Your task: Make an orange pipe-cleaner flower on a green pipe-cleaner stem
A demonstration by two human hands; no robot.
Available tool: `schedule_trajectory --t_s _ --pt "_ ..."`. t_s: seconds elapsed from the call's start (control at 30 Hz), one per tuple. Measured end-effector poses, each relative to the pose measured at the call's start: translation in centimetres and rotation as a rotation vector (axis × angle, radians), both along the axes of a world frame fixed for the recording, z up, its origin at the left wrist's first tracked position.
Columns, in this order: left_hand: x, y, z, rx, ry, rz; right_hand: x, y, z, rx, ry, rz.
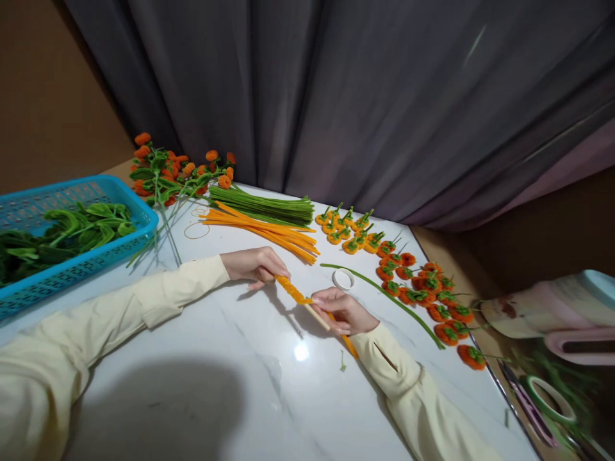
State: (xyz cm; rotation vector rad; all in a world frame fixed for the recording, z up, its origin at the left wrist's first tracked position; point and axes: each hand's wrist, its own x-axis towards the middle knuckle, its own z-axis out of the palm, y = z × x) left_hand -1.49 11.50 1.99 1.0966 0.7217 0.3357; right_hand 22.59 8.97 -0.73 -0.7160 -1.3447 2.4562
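Between my hands, above the white marbled table, is a thin pale stick with an orange pipe cleaner coiled around its far part. My left hand pinches the coiled end of the stick. My right hand is closed on the pipe cleaner near the bare part of the stick, and its loose tail runs out below the hand toward the wrist. Just beyond the right hand lie a white ring of tape and one long green pipe cleaner.
Orange pipe cleaners and green pipe cleaners lie in bundles at the back. Yellow and orange fuzzy flower heads line the right side. A blue basket of green leaves stands left, beside finished flowers. Scissors and green tape lie lower right.
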Motion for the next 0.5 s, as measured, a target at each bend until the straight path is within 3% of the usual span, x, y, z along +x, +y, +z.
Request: schedule_trajectory --t_s 0.13,0.23,0.4,0.5 --pt "0.7 -0.4 -0.7 -0.158 -0.120 0.115 -0.4 -0.3 -0.2 0.024 0.028 -0.085" --pt "1.2 -0.9 -0.8 -0.174 -0.165 0.169 -0.6 -0.6 -0.1 0.046 0.046 -0.127" --pt "1.8 -1.5 -0.5 -0.036 -0.197 0.269 -0.9 -0.6 -0.2 0.048 0.075 -0.175" --pt "2.1 -1.8 -0.4 0.140 -0.141 0.349 -1.1 -0.4 -0.4 0.028 0.083 -0.206"
